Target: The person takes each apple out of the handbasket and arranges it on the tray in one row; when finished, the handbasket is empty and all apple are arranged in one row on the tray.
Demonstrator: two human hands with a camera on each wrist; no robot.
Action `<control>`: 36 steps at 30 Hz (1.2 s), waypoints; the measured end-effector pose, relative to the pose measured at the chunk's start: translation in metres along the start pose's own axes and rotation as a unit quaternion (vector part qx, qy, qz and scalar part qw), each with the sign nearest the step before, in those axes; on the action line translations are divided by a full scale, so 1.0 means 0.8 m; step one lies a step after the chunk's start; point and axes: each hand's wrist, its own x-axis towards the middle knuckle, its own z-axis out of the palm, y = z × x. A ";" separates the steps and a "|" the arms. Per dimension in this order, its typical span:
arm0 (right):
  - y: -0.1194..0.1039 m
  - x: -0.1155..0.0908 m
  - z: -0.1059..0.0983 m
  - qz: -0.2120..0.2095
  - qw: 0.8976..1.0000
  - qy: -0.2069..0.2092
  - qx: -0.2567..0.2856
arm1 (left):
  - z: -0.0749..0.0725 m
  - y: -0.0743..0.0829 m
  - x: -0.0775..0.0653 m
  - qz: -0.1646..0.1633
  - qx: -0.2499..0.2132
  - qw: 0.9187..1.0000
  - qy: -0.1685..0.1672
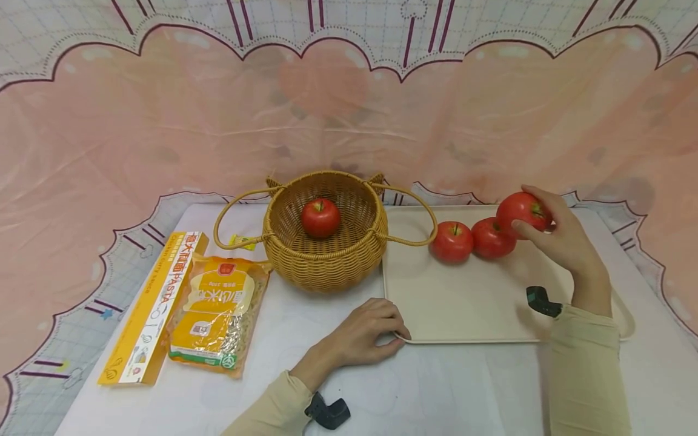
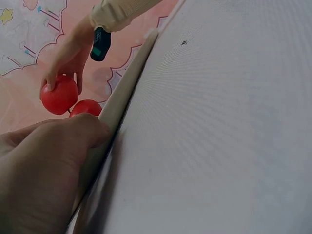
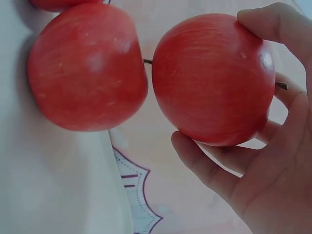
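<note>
My right hand grips a red apple above the far right part of a beige tray; the right wrist view shows thumb and fingers round this apple, its stem toward the palm. Close beside it, a second apple sits on the tray, and a third apple lies to its left. With thumb and curled fingers, my left hand pinches the tray's near left corner. In the left wrist view the thumb lies along the tray's rim.
Left of the tray stands a wicker basket with one apple inside, its right handle reaching over the tray. Farther left lie a pasta box, a bag of dry food and a small yellow packet. A patterned cloth hangs behind.
</note>
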 end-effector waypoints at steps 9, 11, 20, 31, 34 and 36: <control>0.010 0.001 -0.004 0.033 0.999 -0.003 0.007 | 0.001 0.000 0.000 -0.004 -0.004 1.000 -0.004; 0.012 0.001 -0.006 0.042 0.999 -0.002 0.011 | 0.001 0.000 0.000 -0.004 -0.003 1.000 -0.003; 0.024 0.000 -0.010 0.070 0.997 -0.002 0.030 | 0.001 -0.001 0.000 -0.003 -0.002 1.000 -0.003; 0.036 0.000 -0.011 0.089 0.996 -0.004 0.032 | -0.001 0.000 0.001 -0.003 -0.002 1.000 -0.004; 0.040 0.001 -0.010 0.102 0.994 -0.009 0.035 | -0.001 0.000 0.000 -0.003 -0.002 1.000 -0.004; 0.043 0.000 -0.008 0.112 0.993 -0.014 0.038 | 0.000 0.000 0.000 -0.002 -0.002 1.000 -0.003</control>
